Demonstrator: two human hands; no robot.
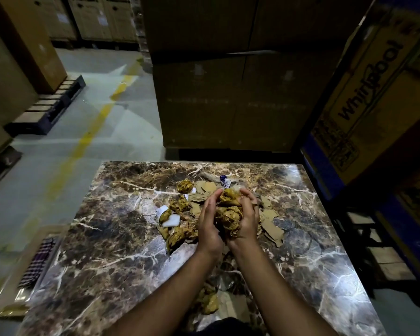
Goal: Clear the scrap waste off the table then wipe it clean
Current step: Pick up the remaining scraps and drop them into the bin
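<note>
Scrap waste (pixel 229 212) bundled between both hands, left (pixel 210 221) and right (pixel 246 220) curled round it; clearing step underway, loose pieces (pixel 177 214) remaining on surface (pixel 107 251) to gather next.

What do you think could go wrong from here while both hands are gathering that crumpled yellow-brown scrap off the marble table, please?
1. The left hand and right hand cup a loose bundle of crumpled yellow-brown scrap; bits may drop back onto the brown marble-patterned table.
2. Flat brown cardboard pieces lie thin on the surface and may be missed.
3. Small white scraps beside the pile could be brushed off the edge.
</note>
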